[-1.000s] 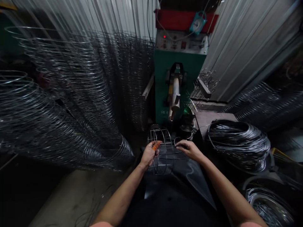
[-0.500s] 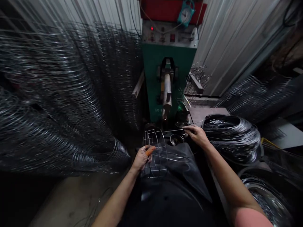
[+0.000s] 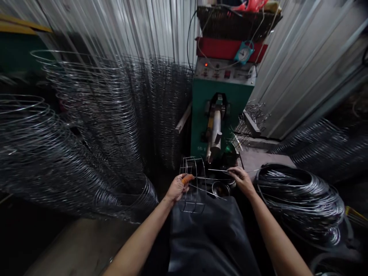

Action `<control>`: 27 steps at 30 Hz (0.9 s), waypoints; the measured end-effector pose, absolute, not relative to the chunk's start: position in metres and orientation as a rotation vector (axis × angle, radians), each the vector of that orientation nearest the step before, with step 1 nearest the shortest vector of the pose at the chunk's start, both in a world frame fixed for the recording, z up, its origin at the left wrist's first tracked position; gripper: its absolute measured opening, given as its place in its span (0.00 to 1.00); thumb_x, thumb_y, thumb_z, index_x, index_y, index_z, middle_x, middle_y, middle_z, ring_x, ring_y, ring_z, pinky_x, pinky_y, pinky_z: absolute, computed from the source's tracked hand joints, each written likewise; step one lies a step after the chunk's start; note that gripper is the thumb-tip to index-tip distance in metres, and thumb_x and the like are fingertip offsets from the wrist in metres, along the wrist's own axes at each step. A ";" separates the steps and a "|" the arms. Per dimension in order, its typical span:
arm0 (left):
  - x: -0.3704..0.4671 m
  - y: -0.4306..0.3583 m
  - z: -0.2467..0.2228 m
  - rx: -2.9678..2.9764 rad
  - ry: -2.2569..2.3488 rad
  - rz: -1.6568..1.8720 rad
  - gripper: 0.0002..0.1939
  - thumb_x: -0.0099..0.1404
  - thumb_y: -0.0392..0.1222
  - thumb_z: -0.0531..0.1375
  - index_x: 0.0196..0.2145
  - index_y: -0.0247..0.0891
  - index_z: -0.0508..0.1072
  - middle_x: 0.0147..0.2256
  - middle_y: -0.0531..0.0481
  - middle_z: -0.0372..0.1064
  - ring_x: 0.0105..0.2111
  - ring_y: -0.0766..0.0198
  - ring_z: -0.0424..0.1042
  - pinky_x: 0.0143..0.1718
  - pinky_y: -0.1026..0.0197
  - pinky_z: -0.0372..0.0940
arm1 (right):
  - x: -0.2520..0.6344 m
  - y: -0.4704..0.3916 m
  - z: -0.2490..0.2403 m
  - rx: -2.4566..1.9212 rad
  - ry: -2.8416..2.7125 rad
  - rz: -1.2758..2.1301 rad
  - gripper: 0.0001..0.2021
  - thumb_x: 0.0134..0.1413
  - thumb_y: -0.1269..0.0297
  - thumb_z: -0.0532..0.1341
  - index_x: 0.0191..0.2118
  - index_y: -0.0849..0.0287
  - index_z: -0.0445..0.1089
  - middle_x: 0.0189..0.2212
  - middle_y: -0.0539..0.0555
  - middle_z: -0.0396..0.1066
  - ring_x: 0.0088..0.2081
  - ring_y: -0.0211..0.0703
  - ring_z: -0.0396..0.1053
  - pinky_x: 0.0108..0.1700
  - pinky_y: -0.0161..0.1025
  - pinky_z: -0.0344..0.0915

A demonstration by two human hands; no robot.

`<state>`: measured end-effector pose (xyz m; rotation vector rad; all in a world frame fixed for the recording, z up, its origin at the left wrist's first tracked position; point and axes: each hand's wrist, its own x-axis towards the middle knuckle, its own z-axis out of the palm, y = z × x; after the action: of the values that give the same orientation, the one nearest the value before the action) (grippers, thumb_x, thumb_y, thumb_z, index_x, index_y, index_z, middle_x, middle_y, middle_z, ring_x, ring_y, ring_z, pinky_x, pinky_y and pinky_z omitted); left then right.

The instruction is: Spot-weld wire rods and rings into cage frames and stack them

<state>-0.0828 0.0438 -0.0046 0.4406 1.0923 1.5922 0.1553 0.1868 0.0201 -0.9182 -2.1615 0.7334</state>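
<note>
My left hand point(image 3: 178, 188) is closed on a round wire basket frame point(image 3: 204, 184), which stands on edge above my dark apron. An orange cover wraps one of its fingers. Between finger and thumb, my right hand point(image 3: 241, 179) pinches a thin straight metal wire point(image 3: 217, 170), its free end pointing left toward the frame. Other wires stretch rightward from the frame. Just beyond both hands, the electrode arm point(image 3: 214, 140) of a green welding machine point(image 3: 198, 115) points down toward me. Below my right hand sits a small metal bowl point(image 3: 220, 188), its contents too dark to make out.
Tall stacks of wire rings point(image 3: 115, 107) crowd the left side. A thick bundle of cut wires point(image 3: 313, 195) lies at right, near a flat board point(image 3: 267, 161). A teal clock point(image 3: 244, 52) hangs on the machine's red top.
The view has tilted up and turned left, showing more above the machine. The wire in my right hand now sits closer to the electrode tip. Both hands keep their grip.
</note>
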 end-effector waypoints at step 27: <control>-0.078 0.100 -0.018 0.333 1.072 1.551 0.21 0.40 0.47 0.69 0.27 0.33 0.67 0.22 0.54 0.66 0.13 0.80 0.45 0.13 0.70 0.39 | 0.149 0.234 -0.018 -0.848 -2.163 0.639 0.12 0.56 0.54 0.55 0.33 0.54 0.71 0.30 0.53 0.69 0.37 0.46 0.65 0.42 0.44 0.59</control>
<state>-0.0778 0.1002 -0.0184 0.3328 1.0717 1.5506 0.1485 0.2335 -0.0181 -0.8475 -2.1627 0.6388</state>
